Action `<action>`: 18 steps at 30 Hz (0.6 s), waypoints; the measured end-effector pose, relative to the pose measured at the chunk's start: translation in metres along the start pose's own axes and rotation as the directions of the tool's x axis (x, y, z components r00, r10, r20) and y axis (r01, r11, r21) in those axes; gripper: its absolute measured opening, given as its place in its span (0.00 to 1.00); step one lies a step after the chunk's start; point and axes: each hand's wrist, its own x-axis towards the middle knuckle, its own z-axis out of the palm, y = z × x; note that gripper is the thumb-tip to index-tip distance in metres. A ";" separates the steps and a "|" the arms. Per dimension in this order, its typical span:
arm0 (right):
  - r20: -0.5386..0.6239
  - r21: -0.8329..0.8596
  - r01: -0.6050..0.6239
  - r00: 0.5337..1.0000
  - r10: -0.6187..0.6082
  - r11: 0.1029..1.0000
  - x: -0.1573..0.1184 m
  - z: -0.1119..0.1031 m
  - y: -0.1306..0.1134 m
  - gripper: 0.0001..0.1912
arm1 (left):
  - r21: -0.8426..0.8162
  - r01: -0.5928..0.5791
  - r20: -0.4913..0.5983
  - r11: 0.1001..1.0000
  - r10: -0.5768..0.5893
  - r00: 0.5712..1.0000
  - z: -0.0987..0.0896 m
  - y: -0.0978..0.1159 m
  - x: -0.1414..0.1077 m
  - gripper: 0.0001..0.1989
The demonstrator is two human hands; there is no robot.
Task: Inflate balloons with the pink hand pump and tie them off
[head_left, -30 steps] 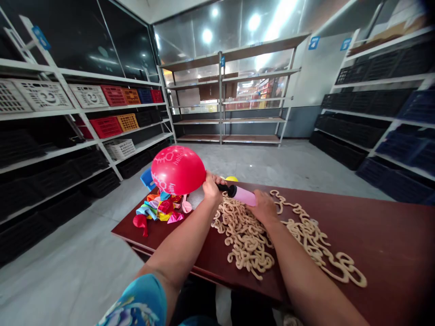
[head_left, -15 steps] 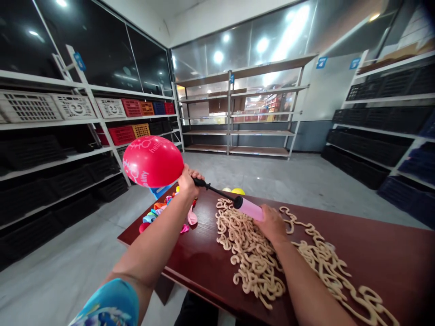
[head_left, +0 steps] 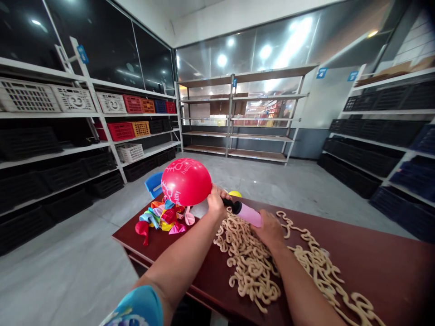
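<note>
A red inflated balloon point(head_left: 186, 182) with pale printed lettering stays above the table at the left. My left hand point(head_left: 216, 200) is closed around its neck, at the black nozzle end of a hand pump point(head_left: 249, 215). The pump has a pink barrel and a black collar. My right hand point(head_left: 271, 229) grips the barrel's near end. Little of the black rod shows between the collar and my left hand. Beneath the pump lies a heap of beige, curly, rope-like pieces point(head_left: 253, 267). Several limp balloons point(head_left: 163, 217) in mixed colours lie below the inflated one.
Both arms reach over a dark red-brown table point(head_left: 190, 253). More beige curls point(head_left: 317, 262) trail along its right side. A yellow round thing point(head_left: 235, 194) and a blue chair point(head_left: 153, 184) show beyond the far edge. Shelves with crates point(head_left: 112, 103) line the walls.
My left hand has brought the balloon and nozzle rightward toward the pump barrel, so the black rod between them has shortened. My right hand still grips the barrel. The view has shifted slightly.
</note>
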 end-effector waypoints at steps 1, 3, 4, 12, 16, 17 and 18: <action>-0.010 0.008 0.011 1.000 -0.011 1.000 0.000 0.000 0.000 0.14 | 0.015 -0.014 0.009 1.000 0.014 1.000 0.000 0.004 0.001 0.24; -0.025 0.025 0.026 0.999 -0.026 0.999 0.001 -0.001 0.000 0.16 | 0.055 -0.069 0.048 0.996 0.066 0.997 0.003 0.020 0.004 0.25; -0.028 0.033 0.025 0.999 -0.024 0.999 0.001 -0.001 -0.001 0.16 | 0.066 -0.082 0.064 0.994 0.078 0.995 0.005 0.032 0.006 0.25; -0.039 0.068 -0.039 0.998 0.042 0.997 0.002 -0.001 -0.005 0.16 | 0.135 -0.277 0.143 0.951 0.258 0.955 0.026 0.124 0.017 0.26; -0.054 0.042 -0.034 0.998 0.036 0.999 0.001 0.000 -0.007 0.15 | 0.107 -0.287 0.112 0.952 0.275 0.955 0.022 0.105 0.015 0.25; -0.061 0.034 -0.030 0.998 0.032 0.999 0.000 0.000 -0.007 0.15 | 0.103 -0.264 0.101 0.959 0.254 0.962 0.021 0.094 0.013 0.25; -0.065 0.027 -0.029 0.997 0.030 0.999 0.000 0.000 -0.007 0.14 | 0.101 -0.236 0.093 0.966 0.227 0.969 0.019 0.081 0.012 0.25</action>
